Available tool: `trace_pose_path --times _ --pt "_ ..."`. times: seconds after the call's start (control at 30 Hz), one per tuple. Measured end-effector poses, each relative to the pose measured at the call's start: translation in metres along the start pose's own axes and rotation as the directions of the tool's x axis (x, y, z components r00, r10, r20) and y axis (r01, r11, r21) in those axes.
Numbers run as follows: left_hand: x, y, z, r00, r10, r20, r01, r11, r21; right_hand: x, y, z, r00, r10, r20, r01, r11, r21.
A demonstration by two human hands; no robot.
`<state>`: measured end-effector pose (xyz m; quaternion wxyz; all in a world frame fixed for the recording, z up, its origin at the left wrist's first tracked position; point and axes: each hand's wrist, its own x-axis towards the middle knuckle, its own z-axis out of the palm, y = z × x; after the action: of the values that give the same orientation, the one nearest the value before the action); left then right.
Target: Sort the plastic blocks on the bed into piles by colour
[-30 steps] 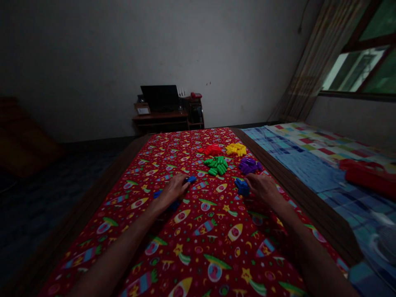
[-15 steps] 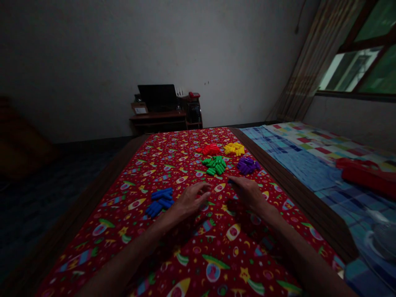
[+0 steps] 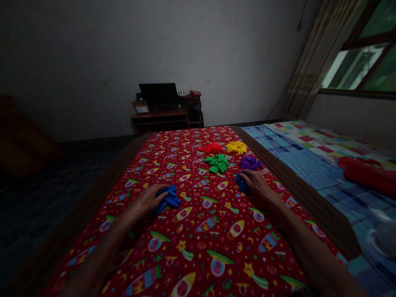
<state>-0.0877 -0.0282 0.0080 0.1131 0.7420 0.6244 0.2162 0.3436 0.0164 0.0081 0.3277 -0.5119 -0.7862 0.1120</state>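
My left hand point(image 3: 149, 200) curls over the left edge of a loose pile of blue plastic pieces point(image 3: 173, 202), short and rod-like, on the red patterned cloth. Its thumb and fingers grip pieces at that edge; how many is hidden. Over to the right, my right hand point(image 3: 255, 181) has its fingers bent down onto a smaller cluster of blue pieces point(image 3: 241, 184). Its fingertips close on the top of this cluster, which lies just in front of a purple pile point(image 3: 250, 162). Green pieces point(image 3: 218, 163) lie farther back, to the left of the purple ones.
Red pieces point(image 3: 213, 147) and yellow pieces point(image 3: 236, 147) lie at the back. The cloth point(image 3: 198, 255) covers a brown-edged table. A bed with checked covers point(image 3: 287, 161) adjoins on the right, bearing a red bag point(image 3: 368, 175). A desk with a monitor point(image 3: 159, 96) stands by the wall.
My left hand has moved left from mid-cloth onto the blue pile, which has shifted slightly right. My right hand has moved a little right, and the small blue cluster now shows under its fingers.
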Motion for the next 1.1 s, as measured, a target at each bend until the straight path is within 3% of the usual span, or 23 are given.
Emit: trace_pose_path --times 0.27,0.4,0.5,0.6,0.73,0.8,0.97,1.1 --pt "0.006 0.014 -0.006 0.992 -0.125 0.006 0.125 0.988 -0.094 -0.006 -0.004 -0.008 0.998 0.031 -0.053 -0.034 0.998 -0.052" --pt "0.007 0.027 -0.014 0.976 -0.169 -0.136 0.141 0.971 -0.194 -0.004 -0.008 -0.009 0.994 0.011 -0.107 -0.017 0.999 -0.048" --pt "0.008 0.049 -0.016 0.958 -0.18 -0.224 0.102 0.941 -0.322 -0.006 -0.019 -0.008 0.989 -0.041 -0.143 0.042 0.999 0.003" --pt "0.007 0.085 -0.004 0.98 -0.131 -0.147 0.051 0.889 -0.456 -0.014 -0.041 -0.001 0.984 -0.125 -0.128 0.137 0.986 0.09" --pt "0.005 0.137 0.025 0.995 0.072 -0.075 -0.101 0.845 -0.525 -0.028 -0.071 0.011 0.957 -0.291 0.001 0.285 0.935 0.21" --pt "0.004 0.155 0.037 0.988 0.143 -0.057 -0.151 0.83 -0.537 -0.03 -0.076 0.014 0.951 -0.306 0.039 0.291 0.932 0.215" --pt "0.006 0.168 0.053 0.984 0.177 -0.007 -0.144 0.777 -0.612 -0.025 -0.066 0.008 0.979 -0.19 0.071 0.159 0.936 0.315" --pt "0.013 0.17 0.059 0.983 0.181 0.011 -0.133 0.761 -0.634 -0.022 -0.063 0.003 0.96 -0.26 0.105 0.208 0.911 0.356"
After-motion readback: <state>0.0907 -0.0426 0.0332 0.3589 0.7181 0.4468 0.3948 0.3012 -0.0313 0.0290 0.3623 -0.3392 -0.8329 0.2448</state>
